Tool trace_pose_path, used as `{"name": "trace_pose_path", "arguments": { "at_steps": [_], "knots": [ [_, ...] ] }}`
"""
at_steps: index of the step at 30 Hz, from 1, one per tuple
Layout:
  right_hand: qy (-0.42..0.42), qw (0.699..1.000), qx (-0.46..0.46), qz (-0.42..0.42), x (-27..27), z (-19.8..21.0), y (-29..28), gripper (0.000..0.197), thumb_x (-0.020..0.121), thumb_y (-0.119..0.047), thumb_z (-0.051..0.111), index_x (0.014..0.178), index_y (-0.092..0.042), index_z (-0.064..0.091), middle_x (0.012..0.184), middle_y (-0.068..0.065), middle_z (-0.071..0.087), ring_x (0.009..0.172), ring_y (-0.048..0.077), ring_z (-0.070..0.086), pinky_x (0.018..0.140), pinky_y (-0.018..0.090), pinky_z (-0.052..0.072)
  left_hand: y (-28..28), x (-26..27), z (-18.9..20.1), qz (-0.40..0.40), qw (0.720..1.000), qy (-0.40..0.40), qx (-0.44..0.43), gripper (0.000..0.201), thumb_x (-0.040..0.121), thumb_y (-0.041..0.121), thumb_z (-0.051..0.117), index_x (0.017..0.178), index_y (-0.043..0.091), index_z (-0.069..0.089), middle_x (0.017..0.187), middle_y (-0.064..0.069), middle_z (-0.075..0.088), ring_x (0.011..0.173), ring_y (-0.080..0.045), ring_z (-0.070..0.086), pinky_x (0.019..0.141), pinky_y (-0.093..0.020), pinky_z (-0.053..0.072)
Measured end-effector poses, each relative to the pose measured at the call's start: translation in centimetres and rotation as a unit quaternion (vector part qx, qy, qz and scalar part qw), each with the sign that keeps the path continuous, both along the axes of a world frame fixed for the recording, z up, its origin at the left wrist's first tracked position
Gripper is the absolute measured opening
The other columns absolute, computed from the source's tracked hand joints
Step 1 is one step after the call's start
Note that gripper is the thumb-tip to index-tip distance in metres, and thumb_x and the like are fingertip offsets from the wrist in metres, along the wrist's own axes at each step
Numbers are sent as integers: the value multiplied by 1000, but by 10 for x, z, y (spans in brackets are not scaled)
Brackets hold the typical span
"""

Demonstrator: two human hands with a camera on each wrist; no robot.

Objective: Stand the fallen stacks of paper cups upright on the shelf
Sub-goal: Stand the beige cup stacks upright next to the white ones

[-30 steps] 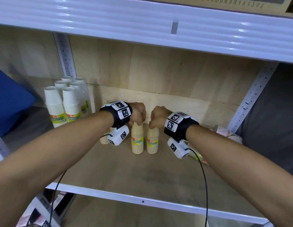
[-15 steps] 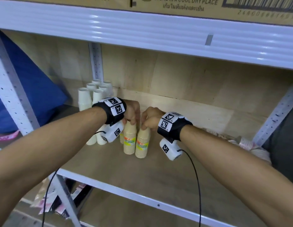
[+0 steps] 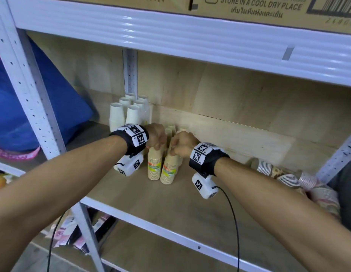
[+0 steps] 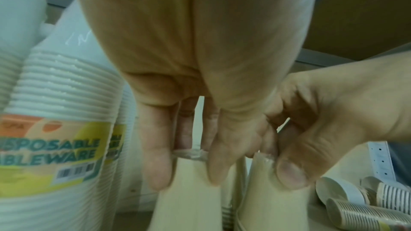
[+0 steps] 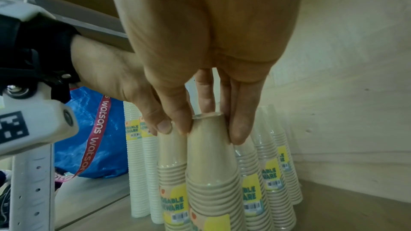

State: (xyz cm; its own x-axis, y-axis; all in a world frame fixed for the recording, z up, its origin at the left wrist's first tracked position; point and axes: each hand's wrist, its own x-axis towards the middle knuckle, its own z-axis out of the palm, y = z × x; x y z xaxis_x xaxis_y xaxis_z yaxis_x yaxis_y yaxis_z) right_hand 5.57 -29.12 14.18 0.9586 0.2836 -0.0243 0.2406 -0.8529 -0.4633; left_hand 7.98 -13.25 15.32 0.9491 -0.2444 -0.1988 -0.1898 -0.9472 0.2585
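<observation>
From the head view, on the wooden shelf (image 3: 170,203), our left hand (image 3: 156,137) pinches the top of one tan cup stack (image 3: 154,165) and our right hand (image 3: 181,144) the neighbouring tan stack (image 3: 168,169), both upright (white stacks (image 3: 116,116) stand behind). At the left wrist, fingertips (image 4: 157,169) curl round the top cup. At the right wrist, fingertips (image 5: 239,129) clasp the rim.

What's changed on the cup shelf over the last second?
The left hand and right hand, each gripping the top of a tan stack, have carried the left stack and right stack leftward, close to the white stacks. Neither grip was let go. Both tan stacks stay upright; the fallen stacks at the right lie untouched.
</observation>
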Motion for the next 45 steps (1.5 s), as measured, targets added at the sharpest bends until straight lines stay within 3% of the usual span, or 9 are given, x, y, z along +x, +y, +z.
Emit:
{"name": "trace_pose_path", "arguments": {
  "at_steps": [5,9,14,18,21,28,35,40,45],
  "knots": [
    [-17,1000,8,-2,0,-4,1,28,76,-20,77,100,-7,72,99,7,67,86,19,59,73,30,50,5,2,-7,-5,1000,-30,-3,34,83,8,72,116,14,68,114,1,64,95,-13,55,75,-22,41],
    [-26,1000,7,-5,2,-7,1,28,76,-24,76,99,-10,71,104,8,68,94,24,63,79,33,52,4,3,-1,6,998,-58,-17,34,80,7,73,112,16,70,113,3,64,100,-15,59,81,-26,50],
    [-28,999,23,-25,6,-6,-3,33,72,-44,77,95,-22,67,112,-1,69,102,20,64,90,35,53,-2,9,18,7,995,-90,-46,28,81,10,71,104,24,69,102,3,65,90,-16,64,79,-31,56],
    [-37,998,7,-54,10,1,-20,28,72,-40,78,92,-25,65,106,3,67,97,23,63,78,28,49,-16,12,31,-10,993,-98,-66,23,80,11,70,98,26,70,96,1,67,86,-16,65,77,-31,57],
    [-49,995,-15,-83,11,5,-45,25,74,-35,74,95,-28,64,107,6,65,97,24,62,74,28,46,-35,15,40,-25,992,-107,-66,18,83,14,70,96,27,69,98,0,67,86,-17,65,75,-29,56],
    [-49,985,-27,-165,2,15,-129,29,79,-33,75,104,-20,67,106,1,60,92,19,58,70,26,39,-98,20,52,-83,987,-113,-79,30,85,16,73,115,18,68,110,-2,63,101,-20,61,86,-27,49],
    [-21,971,-53,-234,-30,14,-208,28,79,-29,75,104,-19,66,107,0,61,83,15,60,67,23,43,-173,23,43,-171,977,-102,-80,32,85,19,73,117,18,68,108,0,63,99,-18,60,86,-27,48],
    [15,952,-113,-284,-55,2,-249,35,81,-26,72,114,-15,66,118,4,62,105,22,62,79,27,50,-221,27,26,-225,968,-81,-81,33,85,20,74,117,19,67,111,-1,62,98,-18,59,87,-28,48],
    [55,938,-116,-321,-73,-29,-285,49,81,-32,74,123,-11,61,123,4,61,110,26,61,91,33,52,-262,28,0,-264,960,-56,-78,38,85,17,73,122,21,64,114,-1,59,104,-19,58,87,-28,46]
  ]
}}
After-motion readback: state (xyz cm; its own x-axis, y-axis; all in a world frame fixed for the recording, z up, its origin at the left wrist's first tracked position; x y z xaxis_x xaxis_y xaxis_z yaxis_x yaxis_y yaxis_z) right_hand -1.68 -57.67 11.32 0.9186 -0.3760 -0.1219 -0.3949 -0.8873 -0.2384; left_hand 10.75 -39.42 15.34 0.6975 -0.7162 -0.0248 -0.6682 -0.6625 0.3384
